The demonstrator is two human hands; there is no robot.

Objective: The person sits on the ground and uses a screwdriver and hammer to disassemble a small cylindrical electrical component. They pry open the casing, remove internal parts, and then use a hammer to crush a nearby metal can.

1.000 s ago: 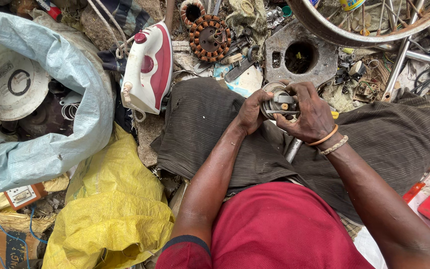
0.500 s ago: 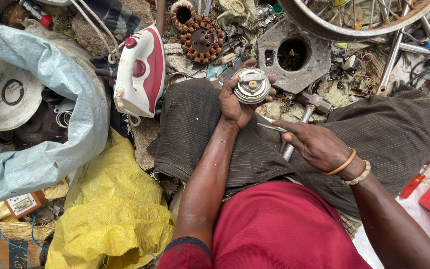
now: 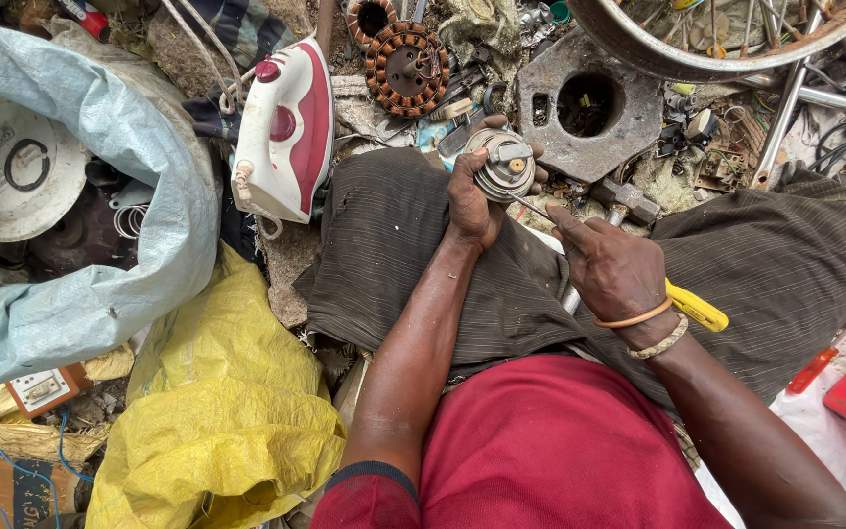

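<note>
I see a big pale blue sack [image 3: 100,284] on my left, a yellow bag [image 3: 217,411] below it and a red-and-white clothes iron [image 3: 286,132] beside my knee. My left hand [image 3: 472,201] wraps its fingers round a round metal motor part [image 3: 503,165] over my lap. My right hand [image 3: 614,269] grips a yellow-handled screwdriver [image 3: 694,307], index finger stretched along its shaft toward the part.

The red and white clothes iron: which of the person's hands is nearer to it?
Left. The left hand holds a round metal part just right of the iron; the right hand, gripping a yellow-handled screwdriver, is farther.
</note>
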